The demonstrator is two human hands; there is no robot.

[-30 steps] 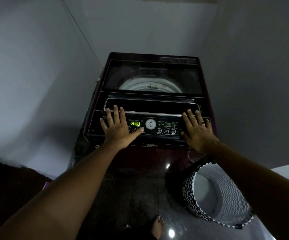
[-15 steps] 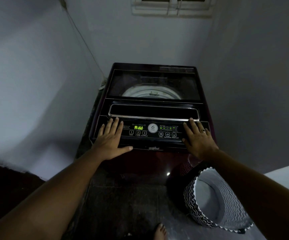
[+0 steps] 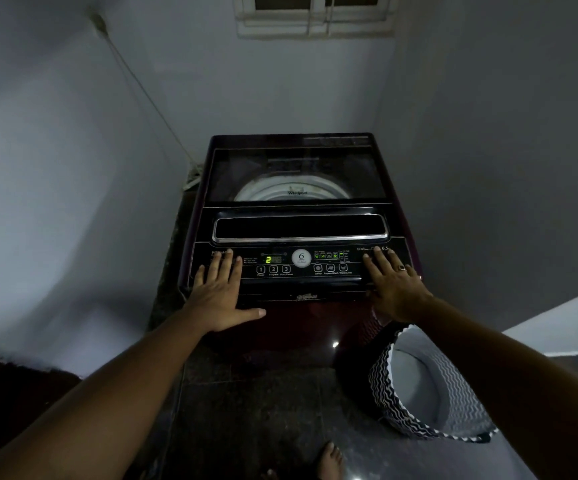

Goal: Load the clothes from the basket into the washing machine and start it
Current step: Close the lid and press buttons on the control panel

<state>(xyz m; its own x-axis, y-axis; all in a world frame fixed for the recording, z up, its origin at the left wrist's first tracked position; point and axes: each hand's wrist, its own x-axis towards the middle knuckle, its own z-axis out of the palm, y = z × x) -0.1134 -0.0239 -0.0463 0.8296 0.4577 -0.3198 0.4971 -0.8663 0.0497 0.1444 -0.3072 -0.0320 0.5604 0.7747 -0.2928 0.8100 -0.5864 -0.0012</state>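
A dark maroon top-loading washing machine (image 3: 294,174) stands in the corner with its glass lid down; the white drum rim shows through it. Its control panel (image 3: 294,268) glows green with a digit 2. My left hand (image 3: 220,294) lies flat with straight fingers on the panel's left end, thumb stretched along the front edge. My right hand (image 3: 395,287), a ring on one finger, rests flat on the panel's right end. The laundry basket (image 3: 429,386), black-and-white zigzag outside and grey inside, stands on the floor at the right with no clothes visible in it.
Grey walls close in on both sides of the machine, with a window (image 3: 315,15) high on the back wall. A cable (image 3: 149,95) runs down the left wall to a socket strip (image 3: 194,176). My bare foot (image 3: 330,460) stands on the dark tiled floor.
My left hand slid from the buttons near the display to the panel's left end. The display switched from "Add" to a 2. The view pulled back and tilted up.
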